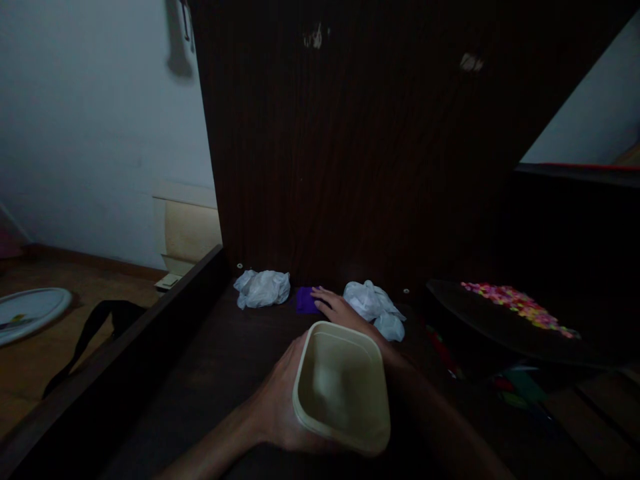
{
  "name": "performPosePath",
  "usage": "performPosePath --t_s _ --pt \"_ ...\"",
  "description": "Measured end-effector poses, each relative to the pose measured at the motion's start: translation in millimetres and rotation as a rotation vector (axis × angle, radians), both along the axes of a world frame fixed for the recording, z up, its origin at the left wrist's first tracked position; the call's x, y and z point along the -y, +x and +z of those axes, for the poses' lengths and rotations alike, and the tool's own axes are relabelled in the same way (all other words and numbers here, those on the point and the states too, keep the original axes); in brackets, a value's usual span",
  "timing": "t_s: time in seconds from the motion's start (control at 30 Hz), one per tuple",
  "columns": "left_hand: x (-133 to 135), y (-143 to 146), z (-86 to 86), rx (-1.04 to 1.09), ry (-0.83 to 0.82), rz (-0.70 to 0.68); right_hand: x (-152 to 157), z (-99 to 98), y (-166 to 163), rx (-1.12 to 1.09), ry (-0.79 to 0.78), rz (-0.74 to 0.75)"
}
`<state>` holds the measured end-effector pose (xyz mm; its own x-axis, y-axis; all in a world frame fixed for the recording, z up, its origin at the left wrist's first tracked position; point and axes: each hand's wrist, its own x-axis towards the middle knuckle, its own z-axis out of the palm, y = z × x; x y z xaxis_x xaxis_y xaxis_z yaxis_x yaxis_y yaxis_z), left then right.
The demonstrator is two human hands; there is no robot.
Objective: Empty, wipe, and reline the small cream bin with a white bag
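Note:
My left hand (pixel 285 407) is wrapped round the side of a cream plastic container (pixel 345 380), held up in the foreground with its open top facing me. Nothing shows inside it. Beyond the container, my right hand (pixel 337 308) reaches across the dark wooden surface, fingers stretched out over the right part of a folded purple cloth (pixel 304 301). Its forearm passes partly behind the container. A crumpled white plastic bag (pixel 263 288) lies left of the cloth, and more crumpled white plastic (pixel 373 303) lies just right of my right hand.
A tall dark wooden panel (pixel 350 147) closes off the back. On the left runs a raised wooden edge (pixel 150 347). At the right, bright multicoloured small pieces (pixel 520 305) lie on a dark curved object (pixel 475 313). A white round-edged item (pixel 35 310) rests on the floor.

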<state>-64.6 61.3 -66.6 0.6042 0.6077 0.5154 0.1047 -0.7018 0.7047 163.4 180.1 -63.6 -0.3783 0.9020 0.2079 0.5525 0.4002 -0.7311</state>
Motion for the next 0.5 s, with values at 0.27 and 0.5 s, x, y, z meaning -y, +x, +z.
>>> performPosePath --t_s 0.27,0.5 --pt "-4.4 2.9 11.4 0.095 -0.136 0.124 63.3 40.8 20.8 -0.355 -0.129 -0.010" --pt "-11.1 6.5 5.5 0.138 -0.156 0.135 126.9 33.1 30.6 -0.604 -0.139 0.143"
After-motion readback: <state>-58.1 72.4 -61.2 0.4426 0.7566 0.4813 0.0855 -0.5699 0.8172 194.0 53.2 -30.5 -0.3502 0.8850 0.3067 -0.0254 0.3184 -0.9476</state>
